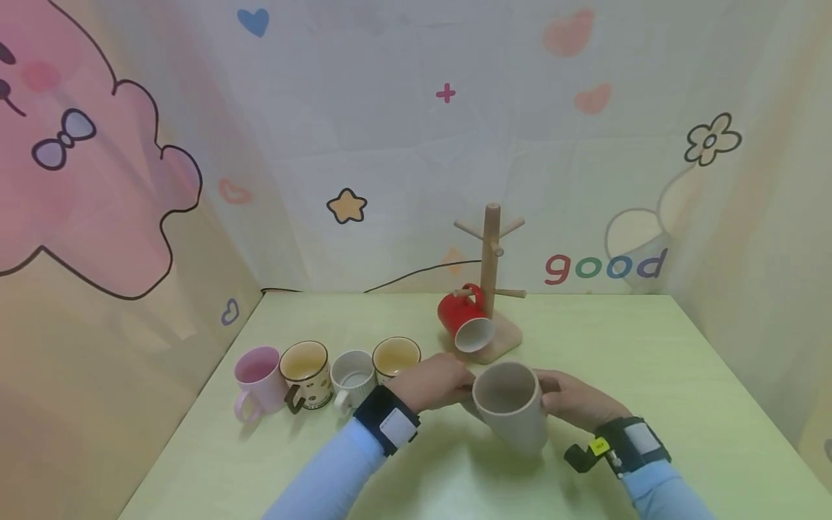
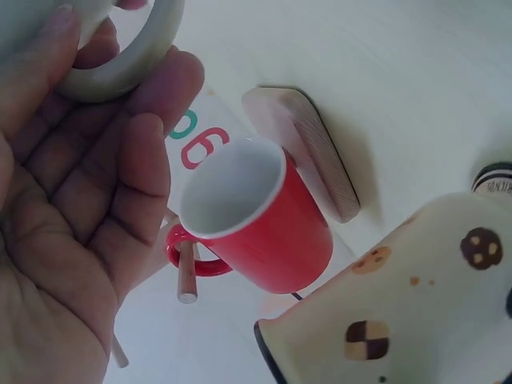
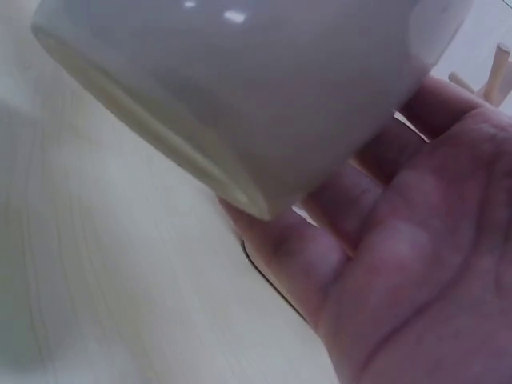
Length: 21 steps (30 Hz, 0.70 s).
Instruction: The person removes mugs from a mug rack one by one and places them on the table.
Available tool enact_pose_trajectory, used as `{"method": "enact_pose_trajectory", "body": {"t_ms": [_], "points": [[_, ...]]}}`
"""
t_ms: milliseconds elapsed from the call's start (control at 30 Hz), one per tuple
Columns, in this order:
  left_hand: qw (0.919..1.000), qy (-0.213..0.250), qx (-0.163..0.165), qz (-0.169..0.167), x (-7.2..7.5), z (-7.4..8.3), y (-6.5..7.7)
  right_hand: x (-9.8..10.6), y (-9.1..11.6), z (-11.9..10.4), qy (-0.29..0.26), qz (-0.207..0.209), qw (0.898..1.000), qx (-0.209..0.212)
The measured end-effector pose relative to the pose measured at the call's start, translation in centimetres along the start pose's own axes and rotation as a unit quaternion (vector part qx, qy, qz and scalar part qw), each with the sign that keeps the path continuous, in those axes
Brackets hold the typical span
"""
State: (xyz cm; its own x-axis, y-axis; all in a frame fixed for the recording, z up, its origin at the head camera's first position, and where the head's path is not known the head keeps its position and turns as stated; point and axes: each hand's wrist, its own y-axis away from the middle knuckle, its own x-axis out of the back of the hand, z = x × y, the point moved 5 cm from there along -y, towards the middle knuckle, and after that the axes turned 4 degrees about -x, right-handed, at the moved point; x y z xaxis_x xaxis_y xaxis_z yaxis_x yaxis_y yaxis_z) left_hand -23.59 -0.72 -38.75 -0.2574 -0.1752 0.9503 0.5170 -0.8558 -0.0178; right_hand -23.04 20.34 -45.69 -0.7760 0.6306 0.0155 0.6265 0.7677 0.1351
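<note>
A plain off-white mug (image 1: 528,426) is held tilted above the table, its mouth facing up and toward the camera. My left hand (image 1: 437,383) grips its handle (image 2: 132,68) on the left side, with fingertips showing through the loop in the left wrist view. From the right, my right hand (image 1: 581,401) holds the mug's body, its fingers curving round the wall in the right wrist view. Behind the mug, a red mug (image 1: 460,315) with a white inside hangs by its handle from a lower peg of the wooden mug stand (image 1: 490,267).
Left of my left hand, a row holds a pink mug (image 1: 263,386), a yellow-lined spotted mug (image 1: 316,386), a ribbed white mug (image 1: 357,393) and another yellow-lined mug (image 1: 395,359), partly covered by the hand. A printed cloth (image 1: 403,144) rises behind the pale table (image 1: 624,354).
</note>
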Motion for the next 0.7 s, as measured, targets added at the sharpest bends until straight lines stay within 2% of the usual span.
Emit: {"method": "enact_pose_trajectory", "body": {"t_ms": [200,333,567,700], "points": [[0.999,0.035,0.019,0.023,-0.1,-0.2,0.8,0.4,0.3,0.2,0.011,0.031,0.999,0.006],[0.9972,0.056,0.035,0.035,-0.1,-0.1,1.5,0.8,0.4,0.4,0.019,0.075,0.997,-0.001],[0.9918,0.068,0.078,0.075,-0.3,0.0,2.3,1.1,0.4,0.4,0.042,0.166,0.984,-0.052],[0.986,0.069,0.11,0.105,-0.6,-0.2,2.7,0.8,0.3,-0.6,0.057,0.197,0.977,-0.052]]}}
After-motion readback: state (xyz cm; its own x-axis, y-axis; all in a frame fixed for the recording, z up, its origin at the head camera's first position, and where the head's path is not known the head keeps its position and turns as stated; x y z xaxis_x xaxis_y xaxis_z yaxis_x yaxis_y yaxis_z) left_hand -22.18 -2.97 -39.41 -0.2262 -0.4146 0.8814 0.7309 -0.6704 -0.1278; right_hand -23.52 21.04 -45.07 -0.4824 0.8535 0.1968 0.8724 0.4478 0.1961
